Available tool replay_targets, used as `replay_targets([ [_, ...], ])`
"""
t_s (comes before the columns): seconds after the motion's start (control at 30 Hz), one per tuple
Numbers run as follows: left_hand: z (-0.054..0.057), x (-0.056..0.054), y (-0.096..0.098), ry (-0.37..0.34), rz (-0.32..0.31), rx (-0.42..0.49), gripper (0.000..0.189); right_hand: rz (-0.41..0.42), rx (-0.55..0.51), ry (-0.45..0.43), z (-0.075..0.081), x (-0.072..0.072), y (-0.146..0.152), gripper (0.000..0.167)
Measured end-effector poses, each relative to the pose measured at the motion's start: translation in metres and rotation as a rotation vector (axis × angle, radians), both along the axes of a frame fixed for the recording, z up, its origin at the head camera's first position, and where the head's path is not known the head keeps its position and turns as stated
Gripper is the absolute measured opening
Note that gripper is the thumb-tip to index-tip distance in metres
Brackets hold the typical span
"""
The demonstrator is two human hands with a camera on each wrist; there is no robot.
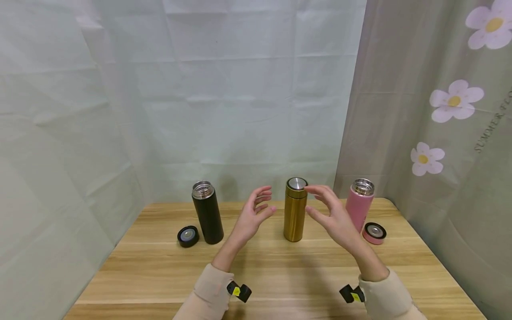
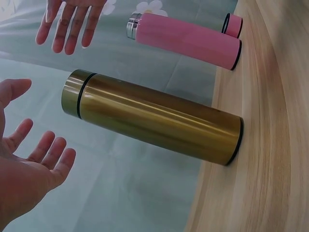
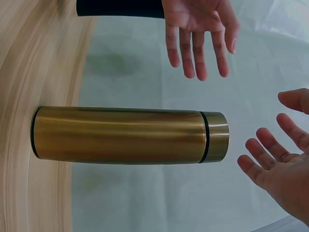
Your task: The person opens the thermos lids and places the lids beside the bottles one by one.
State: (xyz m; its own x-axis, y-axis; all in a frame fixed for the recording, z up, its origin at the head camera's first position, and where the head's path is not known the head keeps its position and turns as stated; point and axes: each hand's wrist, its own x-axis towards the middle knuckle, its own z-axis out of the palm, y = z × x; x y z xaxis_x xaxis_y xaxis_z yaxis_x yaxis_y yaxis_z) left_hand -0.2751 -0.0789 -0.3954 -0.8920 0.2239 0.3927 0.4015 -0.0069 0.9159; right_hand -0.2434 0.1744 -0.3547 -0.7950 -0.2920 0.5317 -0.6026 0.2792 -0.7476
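A gold thermos bottle (image 1: 294, 218) stands upright near the middle of the table, its steel-topped lid (image 1: 297, 184) on. To its left my left hand (image 1: 256, 211) hovers with relaxed, spread fingers, apart from the bottle. My right hand (image 1: 330, 211) is held up on the other side, fingers loosely bent, fingertips close by the lid in the head view. In the right wrist view a gap shows between the right hand (image 3: 280, 164) and the gold bottle (image 3: 125, 135). Neither hand holds anything.
At the left stands a black bottle (image 1: 208, 218), uncapped, with its lid (image 1: 188, 236) beside it. On the right is an open pink bottle (image 1: 359, 206), partly behind my right hand, with its pink lid (image 1: 374, 233) alongside. Curtains (image 1: 240, 111) hang behind the wooden table (image 1: 160, 275).
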Motion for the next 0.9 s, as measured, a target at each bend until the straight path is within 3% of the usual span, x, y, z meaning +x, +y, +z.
replay_targets([
  [0.9, 0.002, -0.004, 0.004, 0.041, 0.005, -0.041, 0.063, -0.031, -0.017, -0.010, -0.014, -0.006, 0.010, 0.045],
])
